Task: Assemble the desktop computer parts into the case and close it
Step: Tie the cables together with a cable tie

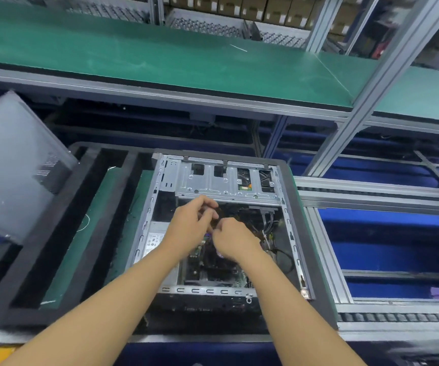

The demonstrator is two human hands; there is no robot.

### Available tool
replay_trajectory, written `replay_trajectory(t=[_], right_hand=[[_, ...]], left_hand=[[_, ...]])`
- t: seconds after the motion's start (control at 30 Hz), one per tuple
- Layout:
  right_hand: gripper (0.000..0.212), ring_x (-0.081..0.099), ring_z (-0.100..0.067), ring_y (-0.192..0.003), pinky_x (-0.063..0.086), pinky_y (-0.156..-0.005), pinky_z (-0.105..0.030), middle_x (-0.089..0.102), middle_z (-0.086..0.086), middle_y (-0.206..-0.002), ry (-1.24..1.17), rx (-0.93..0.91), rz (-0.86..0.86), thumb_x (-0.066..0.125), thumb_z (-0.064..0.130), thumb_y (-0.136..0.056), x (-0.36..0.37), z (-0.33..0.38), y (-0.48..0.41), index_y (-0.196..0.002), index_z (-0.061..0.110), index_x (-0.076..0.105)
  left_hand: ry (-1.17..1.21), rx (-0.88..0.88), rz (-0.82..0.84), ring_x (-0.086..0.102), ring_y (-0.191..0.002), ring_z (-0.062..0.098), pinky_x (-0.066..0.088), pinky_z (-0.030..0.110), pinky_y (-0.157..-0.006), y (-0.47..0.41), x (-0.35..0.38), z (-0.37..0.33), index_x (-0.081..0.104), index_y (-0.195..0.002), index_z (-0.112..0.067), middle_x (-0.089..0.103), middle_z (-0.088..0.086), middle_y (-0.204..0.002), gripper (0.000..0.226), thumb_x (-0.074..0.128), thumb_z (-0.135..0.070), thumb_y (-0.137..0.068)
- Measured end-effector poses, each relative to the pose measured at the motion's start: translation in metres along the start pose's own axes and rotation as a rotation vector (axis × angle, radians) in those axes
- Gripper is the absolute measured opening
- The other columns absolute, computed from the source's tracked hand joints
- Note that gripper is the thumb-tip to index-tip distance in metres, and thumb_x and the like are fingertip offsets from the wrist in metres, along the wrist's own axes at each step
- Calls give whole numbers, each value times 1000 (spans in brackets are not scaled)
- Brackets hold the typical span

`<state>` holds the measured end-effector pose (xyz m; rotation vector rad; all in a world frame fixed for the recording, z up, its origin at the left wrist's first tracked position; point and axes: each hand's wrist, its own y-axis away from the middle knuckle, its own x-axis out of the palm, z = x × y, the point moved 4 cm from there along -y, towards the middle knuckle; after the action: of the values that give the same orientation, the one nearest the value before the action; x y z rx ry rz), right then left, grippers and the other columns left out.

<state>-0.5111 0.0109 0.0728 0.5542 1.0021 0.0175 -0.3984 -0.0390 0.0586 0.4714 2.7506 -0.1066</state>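
left hand (pixel 192 224) and right hand (pixel 235 241) meet inside one open case (pixel 213 178), fingers (pixel 208 207) curled over wires (pixel 267 225), grip unclear; one tilted side panel (pixel 9 165) at left.

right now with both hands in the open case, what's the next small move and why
Probably finish seating the dark cable before anything else. The left hand pinches it just below the drive cage, the right hand meets it with fingertips hidden, both over the motherboard. The case is open and its side panel lies off to the left, so closing looks premature.
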Motion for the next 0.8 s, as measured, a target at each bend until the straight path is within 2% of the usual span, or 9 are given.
replay_trajectory(t=[0.07, 0.13, 0.2, 0.3, 0.33, 0.4, 0.5, 0.63, 0.8], right_hand=[[21, 63, -34, -99, 51, -80, -37, 70, -11, -111, -86, -61, -23, 43, 19, -98, 5, 21, 0, -99, 17, 64], [27, 63, -30, -105, 45, -78, -33, 68, -6, -116, -166, -101, -73, 44, 16, -97, 8, 43, -1, -111, 19, 67], [26, 62, -25, -108, 43, -79, -31, 66, -2, -118, -250, -142, -128, 46, 15, -97, 14, 67, 0, -113, 20, 67], [23, 61, -21, -108, 41, -82, -28, 65, 0, -118, -363, -206, -208, 49, 13, -97, 29, 108, 3, -113, 20, 64], [23, 60, -19, -106, 41, -82, -27, 64, 0, -121, -408, -227, -220, 49, 12, -97, 36, 123, 5, -113, 21, 62], [22, 57, -8, -98, 40, -77, -19, 61, 1, -123, -484, -275, -213, 47, 11, -97, 54, 155, 11, -110, 26, 56], [23, 53, 6, -95, 35, -67, -9, 61, 8, -121, -492, -361, -140, 45, 14, -97, 89, 210, 22, -106, 33, 54], [23, 60, -9, -105, 44, -80, -20, 64, 8, -115, -436, -486, -4, 48, 11, -97, 148, 300, 38, -104, 31, 57], [30, 62, -7, -93, 40, -66, -5, 62, 20, -96, -401, -598, 196, 48, 5, -96, 233, 415, 70, -93, 34, 55]], left_hand=[[32, -5, -51, 68, -69, 7, 52, 20, -64, 0, -19, 2, 65, -96, -30, 73, -10, -82, 32, 47, -4, -96], [80, -20, -96, 69, -82, 6, 56, 27, -78, 3, -41, 7, 67, -97, -29, 73, -11, -87, 38, 43, 0, -96], [73, -22, -147, 67, -92, 2, 54, 27, -86, 8, -67, 13, 69, -96, -34, 72, -15, -94, 43, 44, 2, -94], [46, -40, -226, 63, -92, -7, 47, 13, -79, 21, -113, 25, 68, -97, -41, 69, -25, -98, 41, 48, -6, -94], [39, -51, -240, 63, -91, -7, 46, 12, -76, 27, -130, 30, 68, -97, -42, 69, -26, -98, 39, 48, -8, -94], [71, -72, -255, 66, -90, -3, 48, 21, -79, 42, -164, 42, 68, -101, -37, 71, -24, -100, 34, 47, -10, -95], [83, -115, -310, 65, -77, -7, 50, 29, -73, 68, -221, 62, 66, -104, -36, 74, -20, -91, 29, 47, -15, -95], [76, -202, -441, 67, -82, 6, 55, 37, -77, 115, -312, 98, 67, -95, -39, 74, -18, -86, 33, 48, -13, -87], [120, -315, -608, 69, -77, 9, 56, 38, -73, 188, -425, 153, 66, -91, -40, 74, -12, -85, 35, 44, -18, -76]])
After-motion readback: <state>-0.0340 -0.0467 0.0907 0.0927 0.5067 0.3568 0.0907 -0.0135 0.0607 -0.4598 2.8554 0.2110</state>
